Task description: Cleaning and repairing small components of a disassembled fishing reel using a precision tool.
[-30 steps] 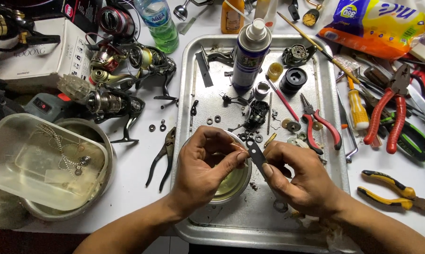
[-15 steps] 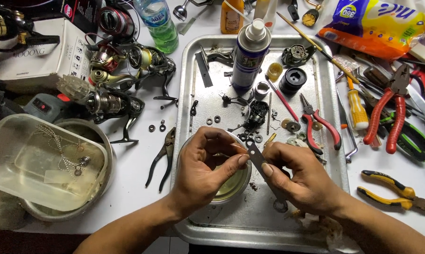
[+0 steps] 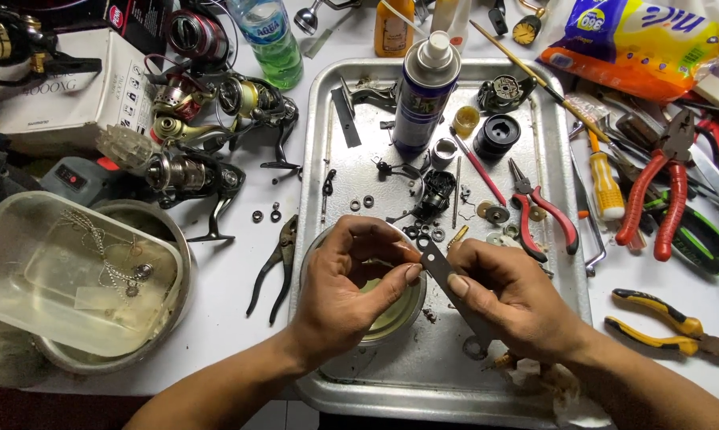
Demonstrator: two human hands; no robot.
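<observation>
Barely shifted since a second ago: both hands hovering over the same spot above the metal tray (image 3: 562, 239), the flat wrench (image 3: 453, 293) tipped a little lower at its far end and drawn slightly closer to the bowl (image 3: 399, 314).

Held in the right hand (image 3: 512, 306), pinched between thumb and fingers, grip closed snugly round the middle of the wrench. Long axis running on a diagonal, upper end pointing up and left toward the spray can (image 3: 423, 91), lower ringed end pointing down and right toward the near rim of the tray. Kept off the tray, probably so the upper tip meets the other hand's fingers directly.

Left hand (image 3: 351, 291) curled over the bowl, thumb and forefinger nearly closed at the wrench's upper tip; something tiny possibly pinched there, too small to tell. Likely positioned above the bowl so that any dropped piece lands in it rather than on the surface.

Beyond the bowl, toward the spray can: small washers, a dark reel part (image 3: 435, 191) and red-handled pliers (image 3: 547, 211) laid out flat on the tray, within easy reach. Left of the tray, dark pliers (image 3: 276, 267) and several fishing reels (image 3: 192, 171) on the surface.
</observation>
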